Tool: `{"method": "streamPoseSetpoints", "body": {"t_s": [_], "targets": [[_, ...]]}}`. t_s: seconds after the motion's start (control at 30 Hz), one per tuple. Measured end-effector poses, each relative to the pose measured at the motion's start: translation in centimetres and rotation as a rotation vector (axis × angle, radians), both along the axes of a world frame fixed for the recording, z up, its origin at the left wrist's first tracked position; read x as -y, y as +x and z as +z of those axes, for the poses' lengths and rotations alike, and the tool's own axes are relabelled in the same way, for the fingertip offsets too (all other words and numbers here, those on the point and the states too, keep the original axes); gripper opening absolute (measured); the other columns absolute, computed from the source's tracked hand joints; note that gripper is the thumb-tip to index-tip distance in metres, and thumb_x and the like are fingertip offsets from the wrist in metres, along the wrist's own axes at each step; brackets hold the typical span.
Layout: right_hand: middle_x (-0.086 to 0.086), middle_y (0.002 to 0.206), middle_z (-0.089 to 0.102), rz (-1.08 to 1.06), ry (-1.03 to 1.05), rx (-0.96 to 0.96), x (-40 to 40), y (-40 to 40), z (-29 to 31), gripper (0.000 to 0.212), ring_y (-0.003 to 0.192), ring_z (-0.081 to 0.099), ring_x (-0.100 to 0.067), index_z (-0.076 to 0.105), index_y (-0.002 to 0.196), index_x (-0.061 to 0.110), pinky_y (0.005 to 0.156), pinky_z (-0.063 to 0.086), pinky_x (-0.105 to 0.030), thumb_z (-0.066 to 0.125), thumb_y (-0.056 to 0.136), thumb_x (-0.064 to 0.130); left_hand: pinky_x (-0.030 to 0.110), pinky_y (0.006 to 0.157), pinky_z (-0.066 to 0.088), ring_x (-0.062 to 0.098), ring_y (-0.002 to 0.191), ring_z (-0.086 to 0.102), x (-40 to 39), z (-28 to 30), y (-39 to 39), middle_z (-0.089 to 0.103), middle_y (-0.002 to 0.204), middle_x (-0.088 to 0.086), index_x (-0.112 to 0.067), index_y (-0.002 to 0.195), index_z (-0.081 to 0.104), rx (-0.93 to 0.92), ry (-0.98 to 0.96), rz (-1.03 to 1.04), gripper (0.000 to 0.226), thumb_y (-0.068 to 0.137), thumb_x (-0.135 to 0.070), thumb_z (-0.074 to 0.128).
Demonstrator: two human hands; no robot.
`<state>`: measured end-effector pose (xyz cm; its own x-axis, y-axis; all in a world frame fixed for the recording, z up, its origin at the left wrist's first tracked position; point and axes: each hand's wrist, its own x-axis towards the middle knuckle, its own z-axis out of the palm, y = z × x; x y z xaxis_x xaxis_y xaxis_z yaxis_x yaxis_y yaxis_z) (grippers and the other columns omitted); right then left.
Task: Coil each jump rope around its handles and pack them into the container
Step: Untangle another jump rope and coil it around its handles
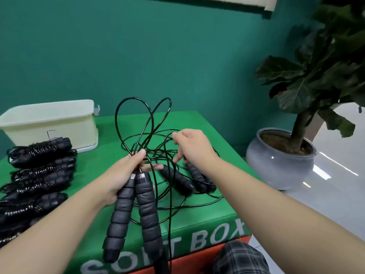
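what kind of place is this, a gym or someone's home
Probably a gym or fitness studio, though that's a guess: the work surface is a green padded plyo box printed "SOFT BOX", many black jump ropes lie on it, and a potted plant stands on polished floor.

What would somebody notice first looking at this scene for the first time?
Probably the left hand at centre, gripping two black foam handles side by side, with glossy black rope looping up above them. The right hand pinches that tangled rope over the green box top. At the left edge lie already coiled jump ropes, in front of a closed cream container.
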<state>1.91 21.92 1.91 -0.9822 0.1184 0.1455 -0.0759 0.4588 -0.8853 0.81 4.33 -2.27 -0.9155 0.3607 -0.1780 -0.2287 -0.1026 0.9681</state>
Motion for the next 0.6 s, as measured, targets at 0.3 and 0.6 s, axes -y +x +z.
{"method": "streamPoseSetpoints", "body": {"t_s": [0.3,0.6], "targets": [[0.004,0.041,0.052,0.132,-0.117,0.042,1.1,-0.9,-0.4,0.027,0.051,0.059,-0.016,0.05,0.074,0.012,0.055,0.049,-0.025,0.045,0.099,0.02,0.037,0.062,0.056,0.026,0.056,0.065,-1.8,-0.7,0.3,0.074,0.097,0.008,-0.013,0.088,0.047,-0.037,0.002,-0.044,0.032,0.085,-0.044,0.051],[0.005,0.044,0.052,0.128,-0.016,0.013,-0.3,-1.3,-1.3,0.029,0.061,0.056,-0.022,0.042,0.061,0.017,0.068,0.047,-0.035,0.043,0.089,0.017,0.036,0.049,0.056,0.025,0.051,0.066,-2.8,-0.9,-0.1,0.075,0.083,0.0,-0.016,0.089,0.045,-0.019,0.128,0.058,0.024,0.092,-0.039,0.049]]}}
